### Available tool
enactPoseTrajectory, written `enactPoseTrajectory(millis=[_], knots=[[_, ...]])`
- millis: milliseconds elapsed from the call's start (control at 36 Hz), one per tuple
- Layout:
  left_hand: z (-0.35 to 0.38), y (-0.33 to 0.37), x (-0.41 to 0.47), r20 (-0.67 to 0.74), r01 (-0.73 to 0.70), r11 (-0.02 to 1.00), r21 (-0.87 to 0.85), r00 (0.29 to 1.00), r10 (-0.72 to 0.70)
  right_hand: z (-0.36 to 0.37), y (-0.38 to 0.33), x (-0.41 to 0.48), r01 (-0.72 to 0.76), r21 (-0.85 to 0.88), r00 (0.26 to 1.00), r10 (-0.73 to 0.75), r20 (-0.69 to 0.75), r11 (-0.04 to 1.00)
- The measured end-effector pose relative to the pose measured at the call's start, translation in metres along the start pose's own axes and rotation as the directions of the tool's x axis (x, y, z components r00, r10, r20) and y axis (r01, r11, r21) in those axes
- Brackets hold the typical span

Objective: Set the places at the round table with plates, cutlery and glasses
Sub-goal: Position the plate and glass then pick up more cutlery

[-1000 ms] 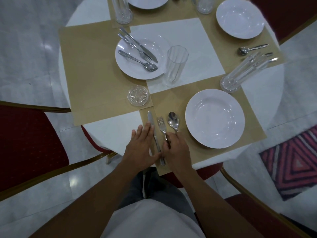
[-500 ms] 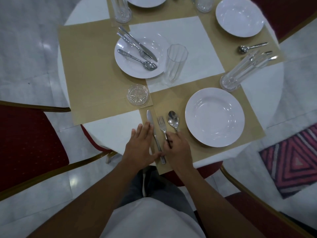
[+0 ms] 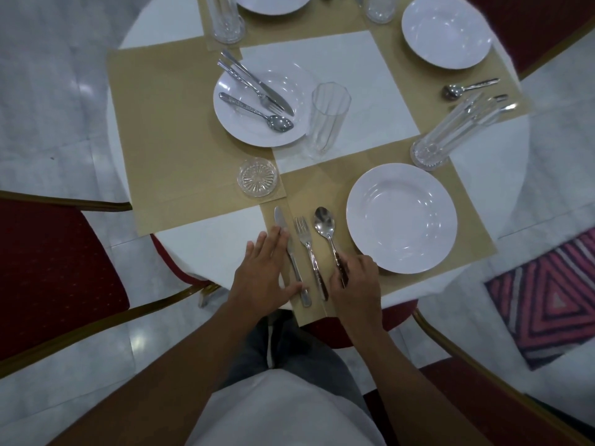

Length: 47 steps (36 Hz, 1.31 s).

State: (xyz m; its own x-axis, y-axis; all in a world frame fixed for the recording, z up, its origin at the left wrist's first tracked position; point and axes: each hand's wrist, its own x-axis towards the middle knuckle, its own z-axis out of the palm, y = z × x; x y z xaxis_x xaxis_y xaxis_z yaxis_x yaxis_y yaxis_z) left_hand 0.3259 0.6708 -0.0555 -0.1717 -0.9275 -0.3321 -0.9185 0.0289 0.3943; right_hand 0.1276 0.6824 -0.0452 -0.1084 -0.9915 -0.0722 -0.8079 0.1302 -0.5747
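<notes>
Your left hand (image 3: 264,272) lies flat and open on the table's (image 3: 206,249) near edge, fingers spread, its thumb touching the handle of the knife (image 3: 291,252) and its fingertips beside the blade; it grasps nothing. Your right hand (image 3: 354,284) pinches the handle end of the spoon (image 3: 325,226) between thumb and fingers, the bowl of the spoon lying on the near mat (image 3: 322,185). The fork (image 3: 309,252) lies free between knife and spoon, tines pointing away from you; the three pieces run roughly parallel, just left of the near plate (image 3: 401,217), which sits empty on the same mat. A small cut-glass dish (image 3: 258,177) stands at the corner of the left mat (image 3: 167,123), just beyond the knife tip. Farther off, a second plate (image 3: 262,106) carries a knife, fork and spoon laid across it, with an upright tumbler (image 3: 326,119) just to its right on the white centre square (image 3: 354,75). A tall glass (image 3: 450,133) stands beyond the near plate, to its right. At the far right, a third plate (image 3: 446,30) sits empty, with a spoon (image 3: 467,87) lying near it toward you. Two more glasses (image 3: 225,19) and part of a fourth plate (image 3: 273,3) show at the top edge. Red chairs (image 3: 48,268) with gold frames ring the table.
</notes>
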Motion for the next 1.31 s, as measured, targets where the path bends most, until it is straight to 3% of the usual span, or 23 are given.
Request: enactPoseTrajectory(millis=[250,556,1306], knots=[[-0.001,-0.003,-0.001,-0.097,-0.001,0.999,-0.047,0.995,-0.004,-0.006,0.016,-0.009,0.053,0.008,0.995,-0.052,-0.083,0.999],[-0.003,-0.007,0.003,-0.037,0.063,0.994,-0.086,0.997,-0.067,-0.002,0.019,-0.006,0.116,0.019,0.993,-0.115,-0.03,0.993],[-0.007,-0.01,0.004,0.089,0.124,0.985,-0.117,0.989,-0.114,0.003,0.013,-0.003,0.046,0.051,0.999,-0.046,-0.011,0.998]])
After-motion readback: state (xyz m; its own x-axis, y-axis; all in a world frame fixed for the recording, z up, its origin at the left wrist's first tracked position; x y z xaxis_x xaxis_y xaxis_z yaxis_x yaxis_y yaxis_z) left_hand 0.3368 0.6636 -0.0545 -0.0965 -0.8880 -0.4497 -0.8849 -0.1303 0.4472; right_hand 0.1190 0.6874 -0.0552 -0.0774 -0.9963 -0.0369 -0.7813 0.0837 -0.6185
